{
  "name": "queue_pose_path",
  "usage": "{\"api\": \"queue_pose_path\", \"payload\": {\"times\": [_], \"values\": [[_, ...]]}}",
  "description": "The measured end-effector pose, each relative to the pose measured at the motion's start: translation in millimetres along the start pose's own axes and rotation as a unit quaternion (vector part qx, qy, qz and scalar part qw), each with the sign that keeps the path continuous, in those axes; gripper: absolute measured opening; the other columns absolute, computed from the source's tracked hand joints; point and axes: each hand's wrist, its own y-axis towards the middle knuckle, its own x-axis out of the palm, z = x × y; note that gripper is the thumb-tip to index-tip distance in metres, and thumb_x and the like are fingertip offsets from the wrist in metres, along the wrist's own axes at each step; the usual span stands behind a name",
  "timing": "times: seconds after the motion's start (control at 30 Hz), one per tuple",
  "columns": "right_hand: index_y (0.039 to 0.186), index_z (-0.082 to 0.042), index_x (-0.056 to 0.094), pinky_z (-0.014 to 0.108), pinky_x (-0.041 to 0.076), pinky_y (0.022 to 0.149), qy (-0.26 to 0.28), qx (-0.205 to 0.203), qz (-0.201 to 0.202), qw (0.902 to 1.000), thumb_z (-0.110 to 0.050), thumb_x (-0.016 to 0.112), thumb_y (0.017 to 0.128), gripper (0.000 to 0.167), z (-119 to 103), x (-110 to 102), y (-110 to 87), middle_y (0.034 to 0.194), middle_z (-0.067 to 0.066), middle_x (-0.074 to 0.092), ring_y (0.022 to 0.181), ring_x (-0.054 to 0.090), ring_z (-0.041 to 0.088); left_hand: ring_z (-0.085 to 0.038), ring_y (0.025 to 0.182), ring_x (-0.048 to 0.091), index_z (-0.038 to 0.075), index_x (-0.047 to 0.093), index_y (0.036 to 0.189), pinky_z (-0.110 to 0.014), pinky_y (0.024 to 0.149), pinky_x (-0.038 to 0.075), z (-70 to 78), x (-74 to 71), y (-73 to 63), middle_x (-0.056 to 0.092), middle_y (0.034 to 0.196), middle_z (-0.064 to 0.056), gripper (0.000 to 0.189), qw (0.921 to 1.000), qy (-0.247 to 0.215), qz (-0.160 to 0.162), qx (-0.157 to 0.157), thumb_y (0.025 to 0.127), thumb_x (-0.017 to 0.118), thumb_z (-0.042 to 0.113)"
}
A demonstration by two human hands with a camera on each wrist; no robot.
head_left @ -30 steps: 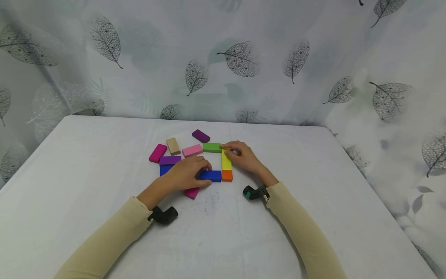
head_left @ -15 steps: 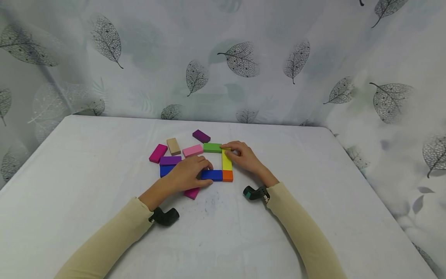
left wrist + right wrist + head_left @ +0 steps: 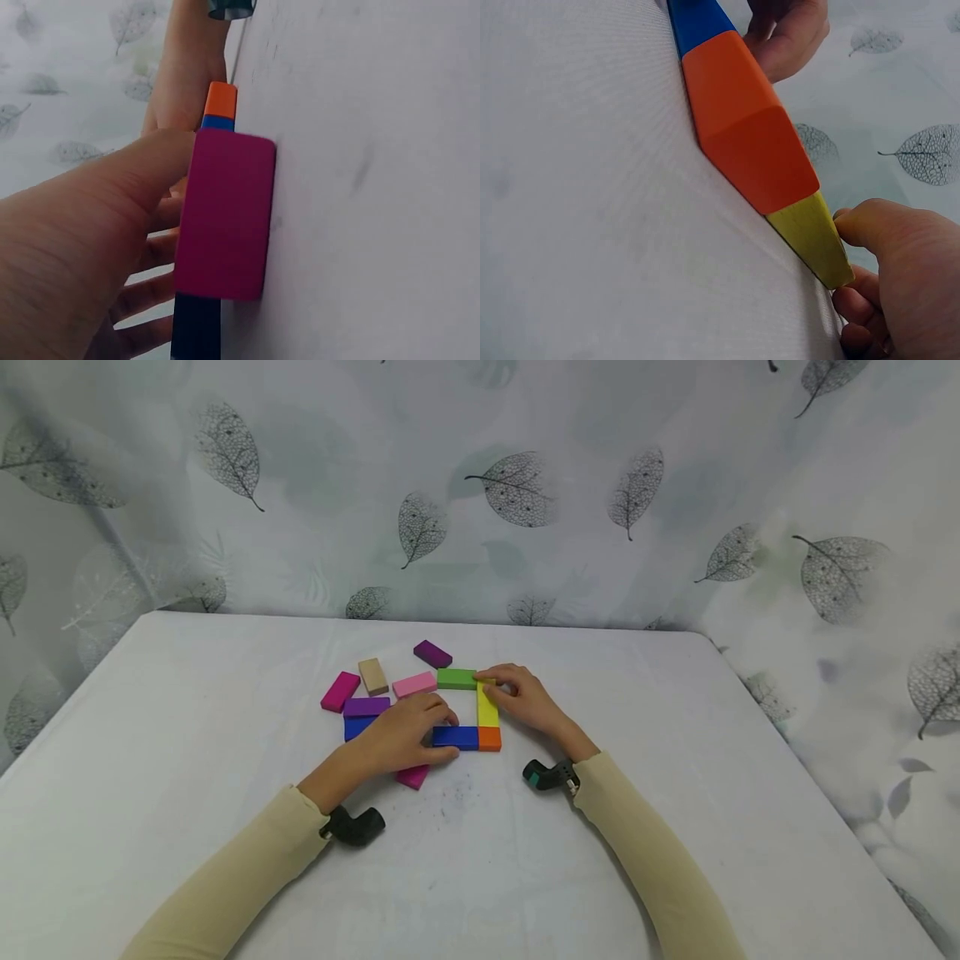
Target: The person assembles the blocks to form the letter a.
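Observation:
In the head view my left hand holds a blue block by its long sides, thumb on the near side and fingertips on the far side. The blue block's right end meets an orange block. A yellow block runs away from the orange one, and my right hand pinches it near its far end. The index finger there reaches the corner of a green block. A magenta block stands close in front of the left thumb in the left wrist view. In the right wrist view the orange block touches the yellow one.
A pink block lies left of the green one. Farther left are a purple block, a second blue block partly hidden by the left hand, a magenta block and a beige block. A dark purple block lies farthest back.
My left hand has crept very slightly to the right along the blue block over the past second. The right hand and the other blocks look unchanged.

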Motion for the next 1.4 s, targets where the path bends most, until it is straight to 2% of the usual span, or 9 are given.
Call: {"api": "queue_pose_path", "payload": {"times": [0.3, 0.43, 0.67, 0.93, 1.13, 1.4], "values": [[0.128, -0.009, 0.064, 0.033, 0.037, 0.079, -0.001, -0.001, -0.016, 0.9999, -0.016, 0.056, 0.099, 0.031, -2, 2, 5.0, 0.129, 0.011, 0.062, 0.106, 0.052, 0.025, -0.024, 0.117, 0.053, 0.010, 0.065, 0.117, -0.043, 0.101, 0.046, -5.6, -5.3, -7.8, 0.061, 0.118, -0.008, 0.041, 0.9993, -0.025, 0.023, -0.016, 0.087, 0.072, 0.036], [0.128, -0.009, 0.064, 0.036, 0.040, 0.085, -0.002, 0.002, -0.014, 0.9999, -0.016, 0.057, 0.099, 0.031, -2, 1, 5.6, 0.130, 0.010, 0.061, 0.108, 0.052, 0.025, -0.027, 0.120, 0.052, 0.009, 0.065, 0.116, -0.044, 0.102, 0.045, -8.1, -6.4, -9.9, 0.060, 0.119, -0.009, 0.040, 0.9990, -0.025, 0.035, -0.015, 0.087, 0.072, 0.035], [0.128, -0.009, 0.064, 0.039, 0.041, 0.091, -0.001, -0.001, -0.013, 0.9999, -0.015, 0.057, 0.098, 0.031, 0, 0, 5.9, 0.129, 0.011, 0.062, 0.108, 0.053, 0.025, -0.031, 0.126, 0.049, 0.009, 0.064, 0.117, -0.048, 0.105, 0.042, -9.7, -9.1, -13.6, 0.057, 0.128, -0.013, 0.037, 0.9985, -0.023, 0.035, -0.035, 0.088, 0.071, 0.031], [0.128, -0.009, 0.064, 0.040, 0.041, 0.091, -0.004, 0.008, -0.015, 0.9998, -0.015, 0.057, 0.098, 0.032, 0, -1, 2.8, 0.130, 0.011, 0.061, 0.108, 0.053, 0.026, -0.029, 0.119, 0.052, 0.009, 0.064, 0.116, -0.047, 0.102, 0.045, -13.2, -9.5, -20.9, 0.058, 0.121, -0.011, 0.034, 0.9979, -0.017, 0.047, -0.041, 0.088, 0.071, 0.028], [0.128, -0.009, 0.064, 0.033, 0.038, 0.082, -0.005, 0.011, -0.008, 0.9999, -0.016, 0.057, 0.098, 0.032, 1, -1, -0.3, 0.130, 0.010, 0.061, 0.104, 0.051, 0.025, -0.029, 0.115, 0.054, 0.009, 0.065, 0.115, -0.047, 0.099, 0.047, -17.3, -12.8, -26.6, 0.059, 0.118, -0.011, 0.033, 0.9974, -0.021, 0.055, -0.043, 0.088, 0.072, 0.026], [0.128, -0.009, 0.064, 0.031, 0.035, 0.075, -0.005, 0.003, -0.006, 1.0000, -0.016, 0.057, 0.099, 0.031, 2, -1, -0.1, 0.128, 0.010, 0.062, 0.100, 0.050, 0.023, -0.025, 0.113, 0.053, 0.010, 0.067, 0.114, -0.044, 0.097, 0.048, -28.3, -16.3, -32.2, 0.058, 0.118, -0.007, 0.033, 0.9982, -0.044, 0.042, 0.000, 0.083, 0.072, 0.020]]}}
